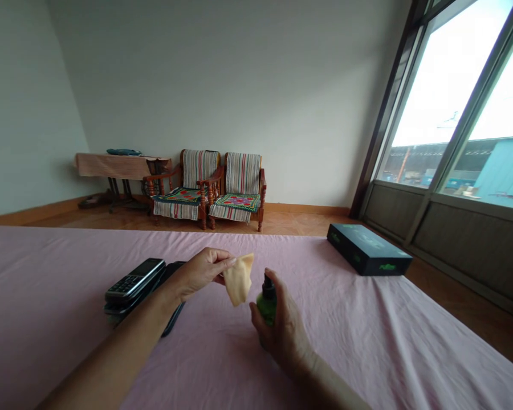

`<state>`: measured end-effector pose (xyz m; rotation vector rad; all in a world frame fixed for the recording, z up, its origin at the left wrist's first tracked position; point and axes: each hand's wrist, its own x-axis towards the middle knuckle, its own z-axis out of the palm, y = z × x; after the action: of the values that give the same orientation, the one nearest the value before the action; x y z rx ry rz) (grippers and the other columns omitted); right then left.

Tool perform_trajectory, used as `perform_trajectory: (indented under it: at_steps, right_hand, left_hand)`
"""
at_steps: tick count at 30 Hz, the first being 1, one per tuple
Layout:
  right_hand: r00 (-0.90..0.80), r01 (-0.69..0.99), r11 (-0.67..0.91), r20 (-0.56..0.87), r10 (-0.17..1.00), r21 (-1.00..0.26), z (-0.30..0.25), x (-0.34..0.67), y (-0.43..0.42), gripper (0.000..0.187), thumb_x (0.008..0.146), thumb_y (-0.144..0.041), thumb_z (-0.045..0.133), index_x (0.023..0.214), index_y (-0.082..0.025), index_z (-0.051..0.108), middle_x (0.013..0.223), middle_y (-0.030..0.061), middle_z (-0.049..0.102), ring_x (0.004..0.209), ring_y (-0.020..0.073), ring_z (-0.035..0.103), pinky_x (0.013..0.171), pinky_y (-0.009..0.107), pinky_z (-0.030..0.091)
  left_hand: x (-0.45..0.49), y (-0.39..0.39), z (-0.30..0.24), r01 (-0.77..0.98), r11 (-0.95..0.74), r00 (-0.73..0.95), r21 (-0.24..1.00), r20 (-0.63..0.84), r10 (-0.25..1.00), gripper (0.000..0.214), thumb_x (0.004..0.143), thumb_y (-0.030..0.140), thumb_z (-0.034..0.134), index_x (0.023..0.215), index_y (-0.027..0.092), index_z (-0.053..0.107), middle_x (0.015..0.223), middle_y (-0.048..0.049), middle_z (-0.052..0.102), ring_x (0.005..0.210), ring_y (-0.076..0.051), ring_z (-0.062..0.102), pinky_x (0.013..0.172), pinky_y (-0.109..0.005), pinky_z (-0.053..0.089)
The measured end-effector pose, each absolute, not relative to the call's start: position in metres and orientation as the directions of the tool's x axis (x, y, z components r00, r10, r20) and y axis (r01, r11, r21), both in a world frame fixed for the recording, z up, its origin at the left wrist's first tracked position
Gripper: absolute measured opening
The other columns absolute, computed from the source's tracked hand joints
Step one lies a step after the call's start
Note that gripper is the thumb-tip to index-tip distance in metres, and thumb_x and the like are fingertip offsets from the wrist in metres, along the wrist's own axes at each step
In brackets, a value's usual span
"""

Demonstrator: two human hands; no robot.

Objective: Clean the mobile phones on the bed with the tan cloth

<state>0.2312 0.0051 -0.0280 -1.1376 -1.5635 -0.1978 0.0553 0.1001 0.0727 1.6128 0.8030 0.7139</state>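
Note:
My left hand (200,271) pinches a small pale yellow cloth (239,279) and holds it up above the pink-covered table (367,341). My right hand (282,333) is wrapped around a small green spray bottle (267,302) with a black nozzle, just right of and below the cloth. The nozzle points toward the cloth. A black keypad phone (135,278) lies on the table under my left forearm, stacked on other dark flat devices (171,319).
A dark box (369,249) with green print lies at the table's far right, near its edge. Beyond the table stand two wooden armchairs (209,191) and a covered side table (119,166) against the wall. Large windows (461,114) fill the right side.

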Motion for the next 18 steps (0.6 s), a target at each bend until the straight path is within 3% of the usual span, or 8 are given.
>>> perform_trajectory:
  at_steps: [18]
  right_hand:
    - [0.151, 0.732, 0.470, 0.790, 0.594, -0.494, -0.0273, 0.2295, 0.0104, 0.054, 0.084, -0.026, 0.053, 0.135, -0.019, 0.038, 0.115, 0.0163, 0.064, 0.098, 0.0251, 0.067, 0.081, 0.042, 0.057]
  left_hand:
    - [0.0516, 0.0981, 0.0769, 0.140, -0.120, 0.570, 0.983, 0.019, 0.821, 0.045, 0.069, 0.054, 0.073, 0.075, 0.009, 0.070, 0.076, -0.0070, 0.072, 0.072, -0.020, 0.066, 0.071, -0.034, 0.054]
